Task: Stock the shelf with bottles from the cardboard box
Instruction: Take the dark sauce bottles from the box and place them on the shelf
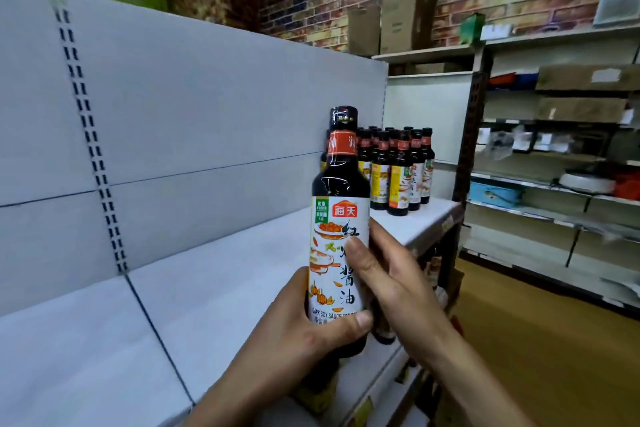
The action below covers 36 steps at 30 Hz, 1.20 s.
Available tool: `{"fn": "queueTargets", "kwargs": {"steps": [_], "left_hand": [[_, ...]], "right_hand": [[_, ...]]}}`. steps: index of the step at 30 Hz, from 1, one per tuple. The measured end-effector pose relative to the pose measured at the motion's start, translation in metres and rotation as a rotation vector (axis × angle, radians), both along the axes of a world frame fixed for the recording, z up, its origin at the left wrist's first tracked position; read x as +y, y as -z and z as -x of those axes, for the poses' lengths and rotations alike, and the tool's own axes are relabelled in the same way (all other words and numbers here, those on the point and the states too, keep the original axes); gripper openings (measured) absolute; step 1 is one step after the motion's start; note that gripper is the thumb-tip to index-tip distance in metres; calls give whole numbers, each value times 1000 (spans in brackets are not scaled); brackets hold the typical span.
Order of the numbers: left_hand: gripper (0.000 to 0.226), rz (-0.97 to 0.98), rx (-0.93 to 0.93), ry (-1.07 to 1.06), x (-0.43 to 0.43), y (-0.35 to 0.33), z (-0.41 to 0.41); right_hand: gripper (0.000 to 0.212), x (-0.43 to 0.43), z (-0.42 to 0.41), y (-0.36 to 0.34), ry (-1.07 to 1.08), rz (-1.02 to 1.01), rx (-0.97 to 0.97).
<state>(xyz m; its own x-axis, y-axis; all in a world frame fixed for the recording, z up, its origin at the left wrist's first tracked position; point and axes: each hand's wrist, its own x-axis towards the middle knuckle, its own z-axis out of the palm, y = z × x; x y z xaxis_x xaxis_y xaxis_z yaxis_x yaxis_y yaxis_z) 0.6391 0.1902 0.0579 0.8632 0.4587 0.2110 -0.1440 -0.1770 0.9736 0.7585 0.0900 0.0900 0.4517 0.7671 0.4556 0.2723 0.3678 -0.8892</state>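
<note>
Head view. The person holds one dark soy sauce bottle (337, 246) upright above the white shelf (214, 305), cap up, label towards the camera. Left hand (298, 340): grip closed round the bottle's lower body, thumb across the front below the label text, fingers behind. Judged to be the load-bearing hold, taken low so the bottle can be stood down base first. Right hand (388, 274): grip wrapped on the bottle's right side at mid-label, one fingertip lying on the label. Judged a steadying and turning hold that keeps the label forward. A dark shape under the right wrist may be a second bottle; cannot tell. Stocked bottles (398, 170) stand in tight rows at the shelf's far end, labels outward. The held bottle is nearer the camera, apart from them and not yet set down, with bare shelf on the near side of the rows. Judgement: step in hand is carrying to the rows; the likely spot is just beside the nearest standing bottle, label matched. The supplying cardboard box cannot be picked out.
</note>
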Motion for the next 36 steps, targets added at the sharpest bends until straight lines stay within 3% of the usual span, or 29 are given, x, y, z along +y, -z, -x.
{"fn": "queueTargets", "kwargs": {"steps": [4,9,23,36], "left_hand": [[57,47,-14,-41,32,7,25],[61,-79,32,-157,66,12,53],[66,10,54,-459,125,14,109],[55,9,132,-676,177,30,170]], "right_hand": [[38,36,20,0,-46,-5,-26],[39,77,43,4,-88,14,-39],[44,187,79,4,-385,71,-77],[44,267,133,20,-575,173,-240]]}}
